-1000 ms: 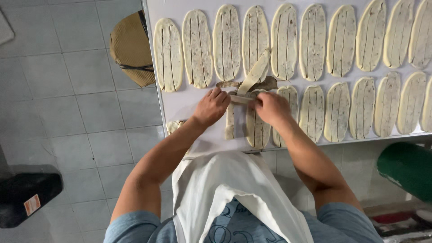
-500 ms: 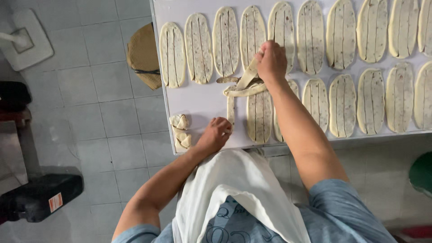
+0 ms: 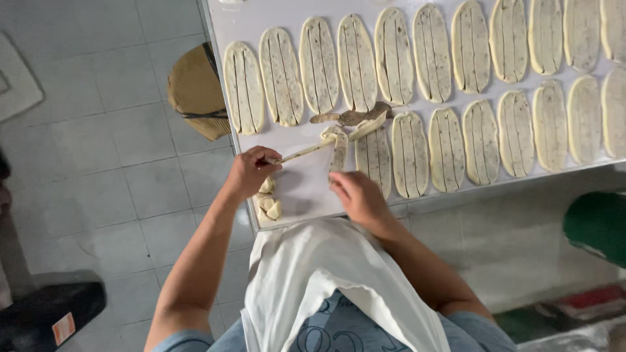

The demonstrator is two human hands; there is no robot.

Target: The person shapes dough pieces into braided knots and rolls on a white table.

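The pale, speckled strip of cut dough (image 3: 306, 151) now lies stretched leftward across the white worktable (image 3: 300, 189), pinched by the left hand (image 3: 251, 173); 0.5 s ago that hand was off it. The right hand (image 3: 355, 195), formerly up top, now pinches the second strip (image 3: 339, 153).

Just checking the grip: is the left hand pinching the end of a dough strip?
Yes, the left hand pinches one end of the dough strip.

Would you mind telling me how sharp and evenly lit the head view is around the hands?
Head view: soft, even light with faint shadows; the left hand pulling a dough strip and the right hand look slightly soft; the white table shows no harsh glare; the scored dough ovals stay crisp.
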